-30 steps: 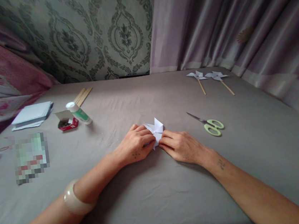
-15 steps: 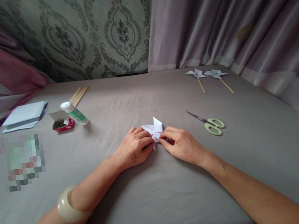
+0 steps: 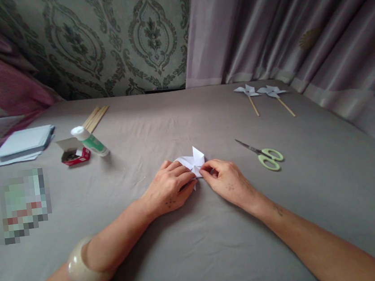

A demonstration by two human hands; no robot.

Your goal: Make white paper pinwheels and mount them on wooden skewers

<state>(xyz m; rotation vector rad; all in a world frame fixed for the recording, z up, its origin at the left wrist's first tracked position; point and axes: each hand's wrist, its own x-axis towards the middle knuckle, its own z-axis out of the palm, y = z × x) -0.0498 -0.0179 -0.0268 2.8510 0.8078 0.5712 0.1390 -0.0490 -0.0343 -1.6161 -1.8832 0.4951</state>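
Note:
Between my hands a white paper pinwheel [image 3: 198, 158] lies on the grey-covered table, one blade standing up at its far side. My left hand [image 3: 174, 182] presses over its left part, fingers curled on the paper and hiding some of the blades. With thumb and forefinger together, my right hand [image 3: 225, 179] pinches the pinwheel's right edge close to the centre. Whether a small pin is between those fingertips cannot be made out. Green-handled scissors [image 3: 266, 157] lie to the right of my right hand, blades pointing away to the left.
At the left are a glue stick [image 3: 90, 141], an open red box [image 3: 76, 156] of small dark pieces, wooden sticks [image 3: 96, 118], a paper stack [image 3: 25, 142] and a blurred-out item [image 3: 23, 204]. Two finished pinwheels on sticks [image 3: 271, 91] lie far right.
My left fingers have slid slightly right over the pinwheel, covering more of its lower blade. The right hand keeps its pinch. The view has shifted a little.

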